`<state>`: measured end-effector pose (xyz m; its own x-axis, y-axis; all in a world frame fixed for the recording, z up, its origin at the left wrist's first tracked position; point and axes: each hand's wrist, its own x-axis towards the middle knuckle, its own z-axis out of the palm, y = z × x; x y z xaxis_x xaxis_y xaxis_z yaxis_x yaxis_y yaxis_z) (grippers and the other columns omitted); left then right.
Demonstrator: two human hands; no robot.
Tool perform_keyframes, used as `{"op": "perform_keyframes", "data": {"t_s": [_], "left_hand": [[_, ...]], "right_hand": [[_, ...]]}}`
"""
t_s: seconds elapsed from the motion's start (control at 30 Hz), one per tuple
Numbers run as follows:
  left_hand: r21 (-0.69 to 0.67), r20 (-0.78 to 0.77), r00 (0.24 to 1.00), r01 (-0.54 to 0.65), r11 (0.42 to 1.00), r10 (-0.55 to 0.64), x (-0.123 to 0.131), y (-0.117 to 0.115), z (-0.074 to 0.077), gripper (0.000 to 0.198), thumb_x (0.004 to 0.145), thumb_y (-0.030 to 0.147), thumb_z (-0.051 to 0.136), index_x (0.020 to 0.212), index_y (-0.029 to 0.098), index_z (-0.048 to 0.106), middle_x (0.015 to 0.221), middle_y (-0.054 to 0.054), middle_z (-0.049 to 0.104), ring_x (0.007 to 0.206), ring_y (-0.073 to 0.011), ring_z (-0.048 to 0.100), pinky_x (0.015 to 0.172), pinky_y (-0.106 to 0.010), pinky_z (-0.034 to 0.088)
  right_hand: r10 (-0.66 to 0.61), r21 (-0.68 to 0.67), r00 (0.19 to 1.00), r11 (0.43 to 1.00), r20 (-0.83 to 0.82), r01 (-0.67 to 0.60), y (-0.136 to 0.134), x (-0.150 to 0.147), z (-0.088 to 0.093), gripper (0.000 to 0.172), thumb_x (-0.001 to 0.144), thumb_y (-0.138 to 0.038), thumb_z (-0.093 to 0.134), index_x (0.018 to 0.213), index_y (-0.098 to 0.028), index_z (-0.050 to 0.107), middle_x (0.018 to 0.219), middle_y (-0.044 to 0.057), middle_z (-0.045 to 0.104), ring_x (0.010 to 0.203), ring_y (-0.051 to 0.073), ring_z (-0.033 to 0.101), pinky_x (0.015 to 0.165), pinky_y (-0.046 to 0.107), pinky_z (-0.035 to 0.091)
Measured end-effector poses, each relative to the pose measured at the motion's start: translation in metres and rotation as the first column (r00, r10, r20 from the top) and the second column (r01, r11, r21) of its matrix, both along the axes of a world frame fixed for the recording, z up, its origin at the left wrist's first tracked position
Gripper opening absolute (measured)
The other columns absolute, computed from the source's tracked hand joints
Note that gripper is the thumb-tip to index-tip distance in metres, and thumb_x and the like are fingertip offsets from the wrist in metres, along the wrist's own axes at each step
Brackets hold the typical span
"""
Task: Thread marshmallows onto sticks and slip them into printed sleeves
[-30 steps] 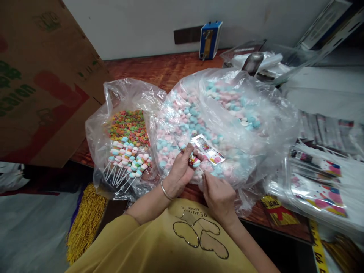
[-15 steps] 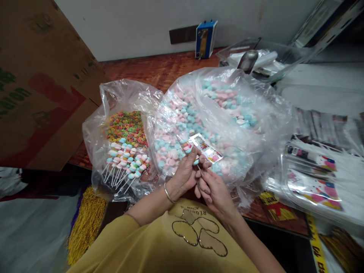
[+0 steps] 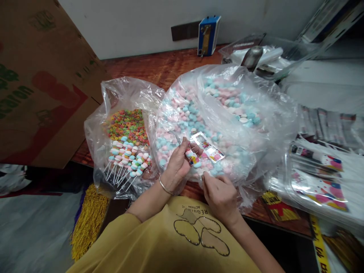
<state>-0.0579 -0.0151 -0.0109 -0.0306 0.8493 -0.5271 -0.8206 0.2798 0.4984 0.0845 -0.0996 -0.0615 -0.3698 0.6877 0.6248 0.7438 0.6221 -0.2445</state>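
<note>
My left hand is closed around a marshmallow stick in a clear printed wrapper, held over the large bag. Lower and to the right, my right hand is pinched shut, apart from the wrapped stick. Whatever its fingertips hold is hidden or too small to name. Just beyond my left fingers, a flat printed pouch lies on the large clear bag of pink, blue and white marshmallows. To the left, several finished marshmallow sticks rest on another clear bag, beside colourful cereal rings.
A cardboard box stands at the left. At the back, a blue device leans by the wall. Printed pouches lie in stacks on the right, near a gold twist-tie packet. A clear tray holds a metal scoop.
My right hand has drawn away from the wrapped stick, down and to the right, and its fingers have curled in. My left hand keeps hold of the stick, which now shows more fully.
</note>
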Motion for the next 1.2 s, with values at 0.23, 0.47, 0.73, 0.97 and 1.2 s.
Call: {"op": "perform_keyframes", "data": {"t_s": [0.23, 0.47, 0.73, 0.97, 1.2], "left_hand": [[0.016, 0.112, 0.992, -0.054, 0.998, 0.052, -0.007, 0.008, -0.003, 0.024, 0.093, 0.033, 0.070, 0.081, 0.015, 0.059, 0.070, 0.002, 0.059, 0.059, -0.0088, 0.059, 0.068, -0.024, 0.054], [0.023, 0.030, 0.999, -0.012, 1.000, 0.012, 0.009, -0.001, -0.001, 0.028, 0.086, 0.036, 0.078, 0.080, 0.015, 0.060, 0.066, 0.004, 0.054, 0.055, -0.0063, 0.052, 0.061, -0.020, 0.049], [0.098, -0.005, 0.999, 0.044, 0.994, -0.044, 0.011, -0.004, -0.004, 0.034, 0.080, 0.040, 0.083, 0.082, 0.016, 0.059, 0.068, 0.005, 0.053, 0.057, -0.0054, 0.050, 0.059, -0.018, 0.045], [0.137, -0.072, 0.996, 0.068, 0.988, -0.058, 0.017, -0.012, -0.007, 0.038, 0.076, 0.041, 0.087, 0.084, 0.016, 0.059, 0.065, 0.007, 0.050, 0.055, -0.0052, 0.047, 0.063, -0.020, 0.045], [0.091, 0.009, 0.999, 0.032, 0.995, -0.033, 0.013, -0.010, -0.005, 0.031, 0.082, 0.039, 0.082, 0.084, 0.016, 0.061, 0.070, 0.004, 0.055, 0.061, -0.0077, 0.055, 0.082, -0.029, 0.054]], "right_hand": [[-0.022, 0.047, 1.000, 0.999, 0.019, 0.021, -0.002, -0.002, -0.003, 0.014, 0.102, -0.014, 0.055, 0.107, -0.008, 0.066, 0.057, -0.001, 0.059, 0.055, 0.014, 0.050, 0.070, 0.032, 0.040], [-0.069, 0.088, 0.997, 0.994, 0.033, 0.066, 0.003, -0.008, -0.003, 0.016, 0.101, -0.012, 0.054, 0.110, -0.008, 0.066, 0.058, -0.001, 0.059, 0.056, 0.015, 0.051, 0.068, 0.032, 0.040], [-0.256, -0.606, 0.722, 0.747, -0.642, -0.273, 0.006, -0.017, 0.004, 0.027, 0.102, -0.039, 0.050, 0.089, -0.020, 0.063, 0.053, -0.004, 0.053, 0.045, 0.012, 0.047, 0.047, 0.026, 0.034], [-0.434, -0.662, 0.500, 0.478, -0.750, -0.577, 0.016, -0.024, 0.009, 0.034, 0.100, -0.051, 0.048, 0.084, -0.022, 0.056, 0.045, -0.012, 0.036, 0.033, 0.008, 0.032, 0.047, 0.025, 0.044], [-0.229, -0.568, 0.756, 0.793, -0.613, -0.220, 0.014, -0.016, 0.002, 0.026, 0.098, -0.041, 0.055, 0.100, -0.018, 0.068, 0.062, 0.001, 0.058, 0.055, 0.014, 0.051, 0.059, 0.029, 0.045]]}}
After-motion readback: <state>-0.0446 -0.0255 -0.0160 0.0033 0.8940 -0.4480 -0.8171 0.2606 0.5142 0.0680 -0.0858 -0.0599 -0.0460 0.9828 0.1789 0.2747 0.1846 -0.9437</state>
